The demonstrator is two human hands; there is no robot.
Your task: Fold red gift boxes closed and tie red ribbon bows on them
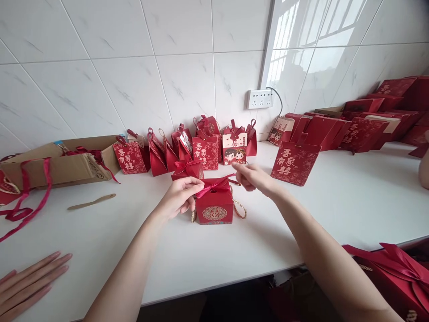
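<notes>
A small red gift box [214, 211] with a gold round emblem stands upright on the white table before me. A red ribbon [217, 184] is tied in a bow on its top. My left hand [181, 194] pinches the bow's left side between thumb and fingertips. At the right, my right hand [253, 179] is closed with the index finger reaching forward; the ribbon's right tail runs to its curled fingers, whose grip is partly hidden. Twisted gold cord [240, 210] hangs at both sides of the box. Right behind it sits another red box with a bow [187, 169].
Several red paper gift bags [132, 157] line the wall, with more stacked red boxes [365, 132] at right. A cardboard carton [56, 172], loose ribbon [36, 212] and a wooden stick [92, 202] lie left. Another person's hand [30, 284] rests at lower left.
</notes>
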